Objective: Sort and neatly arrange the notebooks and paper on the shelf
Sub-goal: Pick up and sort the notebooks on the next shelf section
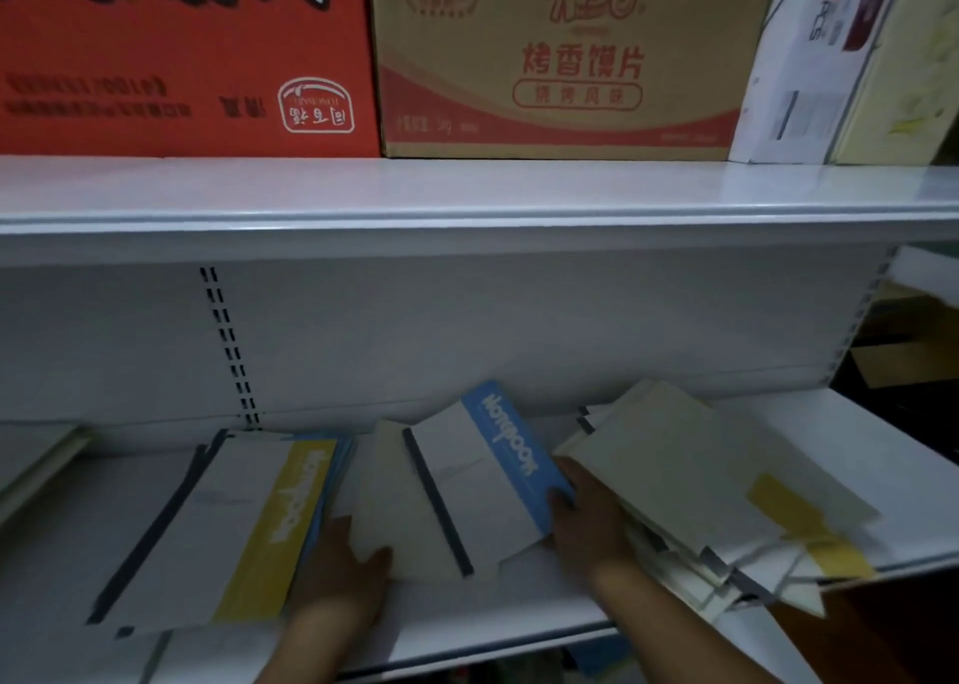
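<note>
The shelf spans the lower frame. At lower centre, the left hand and right hand seemingly clasp the blue-banded notebook between them, fingers curled. Next: square it onto the yellow-banded stack, lower left.

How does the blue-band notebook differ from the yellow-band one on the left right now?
The blue-band notebook is tilted up between both hands, left hand and right hand. The yellow-band notebook lies flat on the shelf, on a stack, with no hand gripping it. The blue one's band faces right of its dark spine strip, as does the yellow one's. Both share white covers and the same printed word.
</note>
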A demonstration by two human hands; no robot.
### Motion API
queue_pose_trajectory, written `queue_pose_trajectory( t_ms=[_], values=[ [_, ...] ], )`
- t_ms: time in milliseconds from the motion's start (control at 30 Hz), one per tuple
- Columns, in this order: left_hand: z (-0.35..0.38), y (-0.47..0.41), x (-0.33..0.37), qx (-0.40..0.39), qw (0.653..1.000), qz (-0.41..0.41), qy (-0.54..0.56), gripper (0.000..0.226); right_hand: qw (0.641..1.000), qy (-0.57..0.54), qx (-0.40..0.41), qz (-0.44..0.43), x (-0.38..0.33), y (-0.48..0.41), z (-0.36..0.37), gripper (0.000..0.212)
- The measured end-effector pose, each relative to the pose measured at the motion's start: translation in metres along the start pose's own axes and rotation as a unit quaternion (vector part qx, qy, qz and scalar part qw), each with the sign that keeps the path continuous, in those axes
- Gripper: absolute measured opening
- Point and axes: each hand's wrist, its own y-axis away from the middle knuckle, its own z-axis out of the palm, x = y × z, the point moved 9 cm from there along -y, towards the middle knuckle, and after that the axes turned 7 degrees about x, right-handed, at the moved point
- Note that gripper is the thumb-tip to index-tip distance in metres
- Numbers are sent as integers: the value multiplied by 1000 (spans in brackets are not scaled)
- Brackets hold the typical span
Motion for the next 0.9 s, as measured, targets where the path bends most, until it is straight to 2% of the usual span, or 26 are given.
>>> queue_pose_trajectory(
  t_ms=[367, 600, 700, 800, 900],
  values=[
    [-3, -6, -7, -9, 998, 6, 58, 43, 995, 57, 73, -32, -1, -18, -30, 31],
    [-6, -5, -10, 25, 996, -14, 86, 28, 993, 53, 102, -25, 11, -27, -63, 31],
    [-6, -6, -8, 40, 995, -25, 91, 33, 989, 82, 111, -44, 11, -28, -64, 33],
    [-5, -6, -6, 56, 995, -30, 76, 47, 979, 144, 133, -61, 11, -23, -76, 38],
    [-5, -4, -4, 63, 996, -35, 50, 49, 945, 315, 68, -63, 13, -17, -71, 43]
  ],
)
